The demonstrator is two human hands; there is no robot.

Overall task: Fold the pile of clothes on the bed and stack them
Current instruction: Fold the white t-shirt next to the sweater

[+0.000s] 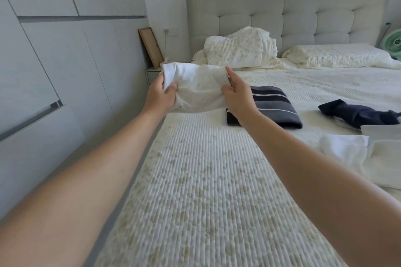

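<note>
Gripping white garment [198, 89], left hand [161, 95] and right hand [236, 97] pinching its ends above bed [206, 180]

It was a home bedroom. A wide bed [217, 191] with a ribbed cream cover filled the frame's centre, a tufted grey headboard [303, 15] and pillows [238, 50] stood at the top, and flat-fronted wardrobes [54, 39] lined the left.

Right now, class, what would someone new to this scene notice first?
Two hands hold a white garment up near the bed's left edge, the left hand gripping one end and the right hand pinching the other. Just right lies a folded striped dark top, with unfolded clothes further right.
</note>
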